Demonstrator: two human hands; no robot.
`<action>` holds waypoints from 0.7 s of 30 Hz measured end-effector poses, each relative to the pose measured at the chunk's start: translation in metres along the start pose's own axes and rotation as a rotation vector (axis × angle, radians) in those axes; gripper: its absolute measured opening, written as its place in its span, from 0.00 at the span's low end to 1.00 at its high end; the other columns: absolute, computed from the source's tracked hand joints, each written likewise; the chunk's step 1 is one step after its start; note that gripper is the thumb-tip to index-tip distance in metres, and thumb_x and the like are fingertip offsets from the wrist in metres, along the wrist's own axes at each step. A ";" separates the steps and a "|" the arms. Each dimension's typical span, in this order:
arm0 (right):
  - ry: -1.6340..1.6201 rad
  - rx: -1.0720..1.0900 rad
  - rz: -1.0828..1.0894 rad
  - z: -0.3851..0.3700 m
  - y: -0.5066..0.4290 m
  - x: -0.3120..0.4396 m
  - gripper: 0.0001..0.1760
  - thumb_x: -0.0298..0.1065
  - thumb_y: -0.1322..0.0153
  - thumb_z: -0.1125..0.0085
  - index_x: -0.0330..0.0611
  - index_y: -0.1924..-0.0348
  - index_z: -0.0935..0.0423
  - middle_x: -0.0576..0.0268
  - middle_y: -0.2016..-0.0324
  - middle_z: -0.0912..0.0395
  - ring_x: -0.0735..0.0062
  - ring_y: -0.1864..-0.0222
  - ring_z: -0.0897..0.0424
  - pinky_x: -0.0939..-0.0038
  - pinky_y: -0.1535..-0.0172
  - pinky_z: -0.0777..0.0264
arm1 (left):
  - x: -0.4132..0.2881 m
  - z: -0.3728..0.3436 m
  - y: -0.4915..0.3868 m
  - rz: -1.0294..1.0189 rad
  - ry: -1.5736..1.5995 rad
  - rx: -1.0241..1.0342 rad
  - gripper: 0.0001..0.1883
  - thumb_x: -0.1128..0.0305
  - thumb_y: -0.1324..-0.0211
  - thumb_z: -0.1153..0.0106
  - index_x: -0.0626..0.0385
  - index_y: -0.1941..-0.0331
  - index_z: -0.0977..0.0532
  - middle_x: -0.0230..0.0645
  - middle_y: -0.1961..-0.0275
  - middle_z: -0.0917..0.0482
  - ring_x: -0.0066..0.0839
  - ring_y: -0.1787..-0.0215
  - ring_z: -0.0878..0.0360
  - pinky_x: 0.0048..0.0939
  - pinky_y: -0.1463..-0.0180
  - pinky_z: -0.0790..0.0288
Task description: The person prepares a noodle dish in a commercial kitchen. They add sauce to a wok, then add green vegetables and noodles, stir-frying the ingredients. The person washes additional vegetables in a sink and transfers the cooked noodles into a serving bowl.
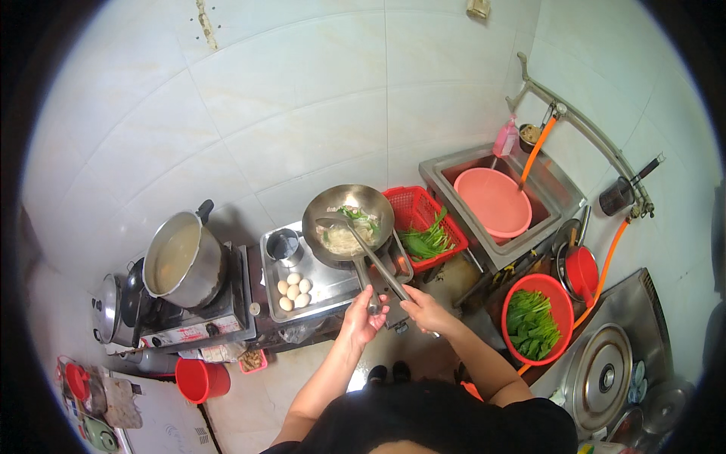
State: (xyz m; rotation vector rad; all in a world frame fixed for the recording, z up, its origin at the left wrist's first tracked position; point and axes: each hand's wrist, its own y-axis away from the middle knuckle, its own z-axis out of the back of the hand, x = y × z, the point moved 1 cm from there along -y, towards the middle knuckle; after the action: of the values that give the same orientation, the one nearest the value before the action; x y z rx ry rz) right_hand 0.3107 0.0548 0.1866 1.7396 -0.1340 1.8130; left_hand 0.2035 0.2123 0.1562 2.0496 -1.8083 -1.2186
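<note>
My left hand (363,319) is palm up around the end of the wok's handle (363,278), with the thumb along one side. The steel wok (317,198) is tilted above the right part of a metal tray (323,284). Pale noodles (340,243), green leaves (356,213) and pinkish pieces lie in it. My right hand (424,309) grips the long handle of a metal ladle (379,265), whose bowl rests among the food. On the tray sit several eggs (293,291) and a steel cup (285,247) of dark-looking liquid.
Left, a large pot (182,255) of cloudy liquid stands on a gas stove (195,329). Behind the wok, a red basket (405,198) holds greens (428,238). A pink basin (492,201) sits in the sink (439,170). Right, a red basin (544,279) contains leafy greens (530,323).
</note>
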 end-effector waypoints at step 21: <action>0.437 -0.380 0.160 -0.004 -0.024 -0.037 0.30 0.42 0.26 0.48 0.41 0.33 0.39 0.33 0.62 0.21 0.31 0.58 0.22 0.45 0.54 0.29 | 0.002 0.011 -0.007 0.093 0.006 -0.015 0.19 0.47 0.34 0.46 0.46 0.50 0.29 0.31 0.63 0.19 0.28 0.71 0.20 0.26 0.72 0.24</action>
State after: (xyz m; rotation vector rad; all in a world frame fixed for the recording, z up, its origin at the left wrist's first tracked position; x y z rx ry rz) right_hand 0.3171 0.0628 0.1439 1.0734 -0.4161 2.0772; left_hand 0.2016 0.2167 0.1444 1.9363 -1.8630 -1.1957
